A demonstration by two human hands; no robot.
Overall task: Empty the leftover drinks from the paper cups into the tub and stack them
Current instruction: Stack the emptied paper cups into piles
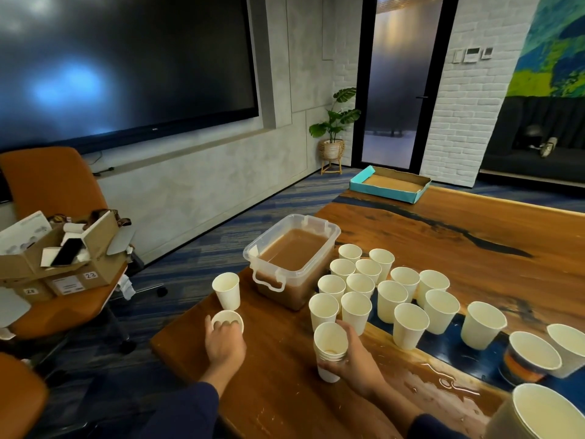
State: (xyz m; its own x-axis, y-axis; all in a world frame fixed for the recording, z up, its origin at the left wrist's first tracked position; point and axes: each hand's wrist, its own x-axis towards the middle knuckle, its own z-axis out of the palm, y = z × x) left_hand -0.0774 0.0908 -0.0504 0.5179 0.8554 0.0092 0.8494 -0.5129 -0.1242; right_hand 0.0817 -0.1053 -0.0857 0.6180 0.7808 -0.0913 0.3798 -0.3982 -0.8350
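Gripping stack of nested paper cups (330, 351) in right hand (354, 359), fingers curled round it; stack upright, mouth up, tilted slightly, held just above counter (278, 359). Reaching with left hand (223, 343), fingertips inside rim of single cup (228, 321), pinching rim; cup mouth up near counter's left edge. Standing upright just behind: second white cup (226, 289). Sitting beyond: clear tub (291, 258) of brown liquid, long axis running away from viewer. Clustering right of tub: many upright cups (408, 324).

sleeves: dark navy, pushed up both forearms | hands: bare, no rings
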